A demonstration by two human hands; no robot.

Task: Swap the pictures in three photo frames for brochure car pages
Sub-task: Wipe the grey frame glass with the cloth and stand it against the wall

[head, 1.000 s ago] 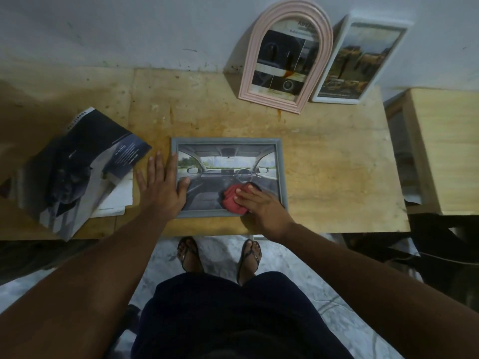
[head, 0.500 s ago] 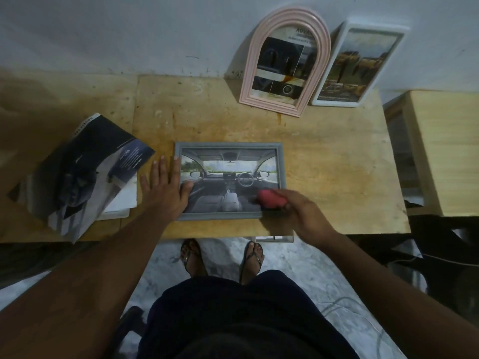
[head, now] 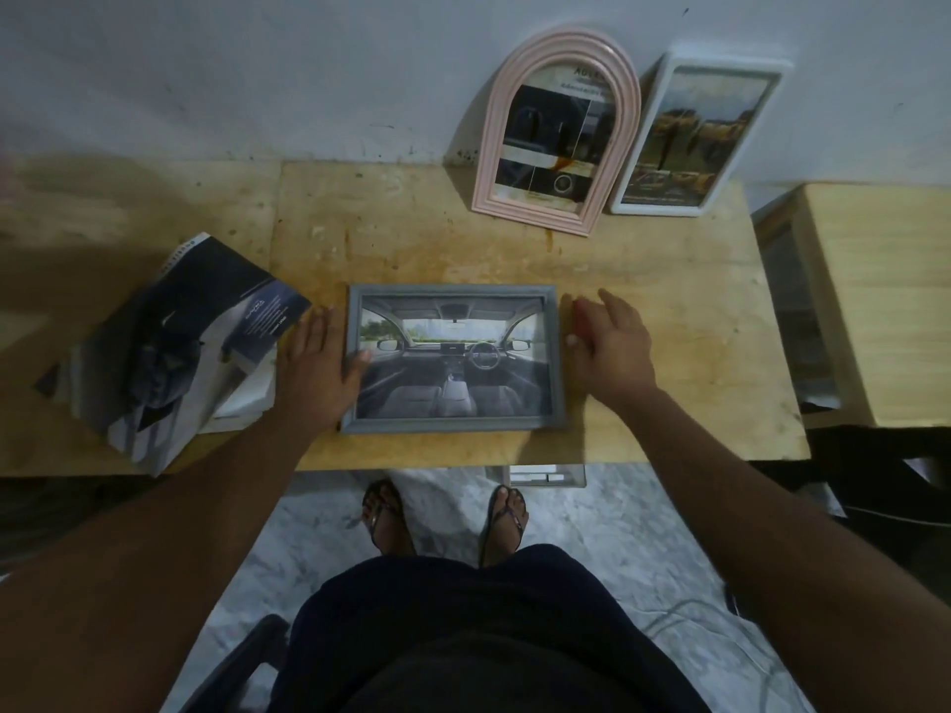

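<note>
Grey photo frame (head: 453,424), flat near the front edge of the wooden table (head: 669,311), car-interior page showing. Your left hand (head: 316,362) lies flat at its left rail, fingers straight and close together, thumb on the glass. Your right hand (head: 615,352) arches over a red cloth (head: 582,321); whether it pinches is unclear. The frame is probably light, stiff and breakable: grip opposite rails.

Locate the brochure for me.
Head view: the brochure lies on the left of the table, just left of the left hand, which rests against the grey frame's left edge.
</note>
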